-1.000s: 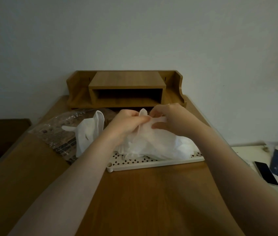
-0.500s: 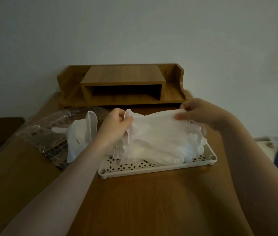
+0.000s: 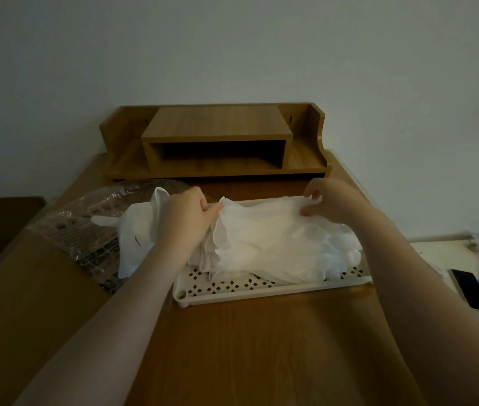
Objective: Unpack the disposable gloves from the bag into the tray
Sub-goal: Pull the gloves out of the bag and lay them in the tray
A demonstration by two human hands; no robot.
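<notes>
Left hand (image 3: 185, 221) and right hand (image 3: 330, 202) each pinch an end of a glove (image 3: 264, 218), stretched between them above the tray (image 3: 261, 291). The bag (image 3: 86, 230) lies left of the left hand.

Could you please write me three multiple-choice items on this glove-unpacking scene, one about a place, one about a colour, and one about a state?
1. Where does the clear plastic bag lie?
A. to the left of the tray
B. inside the wooden shelf
C. on the phone

2. What colour is the perforated tray?
A. red
B. black
C. white

3. What are the two hands doing?
A. resting flat on the desk
B. both pinching one glove stretched over the tray
C. holding the phone

Answers:
1. A: the bag sits on the desk at the tray's left side.
2. C: its rim and patterned floor are white.
3. B: the left hand and the right hand each pinch an end of the top glove, above the pile.
</notes>
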